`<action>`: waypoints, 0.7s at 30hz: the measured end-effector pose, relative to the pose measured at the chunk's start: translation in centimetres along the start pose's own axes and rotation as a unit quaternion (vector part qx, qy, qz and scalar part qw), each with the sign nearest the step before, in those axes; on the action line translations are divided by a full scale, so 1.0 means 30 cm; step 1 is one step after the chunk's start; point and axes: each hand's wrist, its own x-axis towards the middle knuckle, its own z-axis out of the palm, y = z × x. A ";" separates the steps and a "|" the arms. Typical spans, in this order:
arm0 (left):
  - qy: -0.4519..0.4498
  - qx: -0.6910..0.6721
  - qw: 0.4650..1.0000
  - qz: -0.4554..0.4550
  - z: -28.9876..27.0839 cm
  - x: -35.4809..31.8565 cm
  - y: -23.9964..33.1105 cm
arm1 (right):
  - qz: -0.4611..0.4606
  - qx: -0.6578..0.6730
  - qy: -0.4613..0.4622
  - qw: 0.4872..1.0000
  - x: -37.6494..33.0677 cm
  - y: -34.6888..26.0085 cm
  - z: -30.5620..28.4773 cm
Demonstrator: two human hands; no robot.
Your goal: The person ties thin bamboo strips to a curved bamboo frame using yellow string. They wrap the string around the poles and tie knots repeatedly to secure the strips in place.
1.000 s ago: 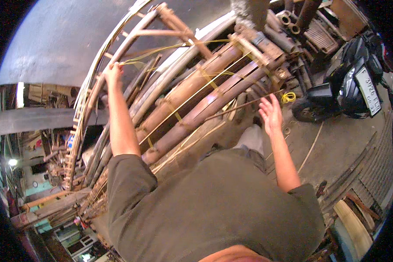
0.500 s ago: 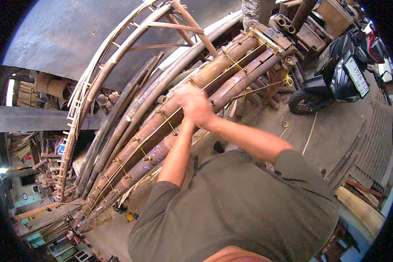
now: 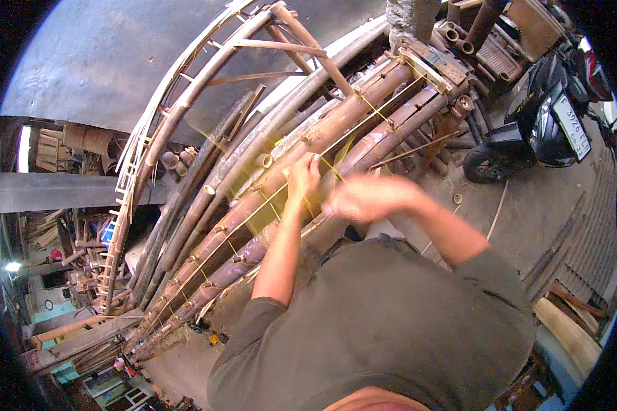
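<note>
Several thick brown bamboo poles (image 3: pixel 363 103) lie side by side, slanting from lower left to upper right, tied across with thin yellow strips (image 3: pixel 373 113). My left hand (image 3: pixel 301 175) rests on the middle of the poles, fingers closed around one of these yellow strips. Just to its right is my right hand (image 3: pixel 363 198), blurred by motion and close above the same poles. Whether it grips anything cannot be made out. My dark green shirt hides the poles' near side.
A curved frame of lighter bamboo (image 3: pixel 185 109) arches over the poles on the left. A black motorbike (image 3: pixel 548 116) is parked at the upper right on the concrete floor. Corrugated sheets (image 3: pixel 589 233) lie on the right. Workshop clutter and timber fill the far left.
A second ago my arms were spread, left hand on the curved frame and right hand open to the right. Both hands have come together on the middle of the poles.
</note>
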 end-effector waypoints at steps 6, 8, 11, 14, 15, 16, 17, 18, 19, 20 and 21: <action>0.005 -0.200 0.979 -0.023 -0.074 0.084 0.075 | 0.082 0.088 0.161 0.980 -0.078 0.289 0.346; 0.065 -0.273 0.959 0.046 -0.163 0.196 0.127 | 0.084 0.166 0.245 0.951 -0.084 0.289 0.333; 0.147 -0.193 0.970 0.030 -0.135 0.406 0.047 | 0.098 0.366 0.403 0.833 -0.128 0.311 0.323; 0.075 0.079 0.994 0.025 0.033 0.463 -0.231 | -0.065 0.473 0.614 0.628 -0.236 0.328 0.284; 0.104 0.098 0.990 0.001 0.023 0.461 -0.148 | -0.020 0.469 0.680 0.564 -0.297 0.312 0.289; 0.085 0.086 0.993 0.011 0.022 0.485 -0.138 | -0.021 0.430 0.722 0.542 -0.367 0.354 0.308; 0.071 0.082 0.994 0.014 -0.036 0.509 -0.183 | -0.016 0.445 0.749 0.492 -0.420 0.363 0.342; 0.060 0.078 0.995 0.016 -0.115 0.543 -0.249 | -0.025 0.456 0.771 0.444 -0.470 0.397 0.399; 0.068 0.002 0.995 0.077 -0.243 0.577 -0.376 | 0.002 0.465 0.799 0.381 -0.483 0.379 0.441; 0.167 0.064 0.956 0.232 -0.379 0.597 -0.502 | 0.012 0.486 0.810 0.327 -0.504 0.393 0.502; 0.144 -0.279 0.949 -0.022 -0.499 0.591 -0.515 | 0.029 0.471 0.831 0.294 -0.530 0.427 0.593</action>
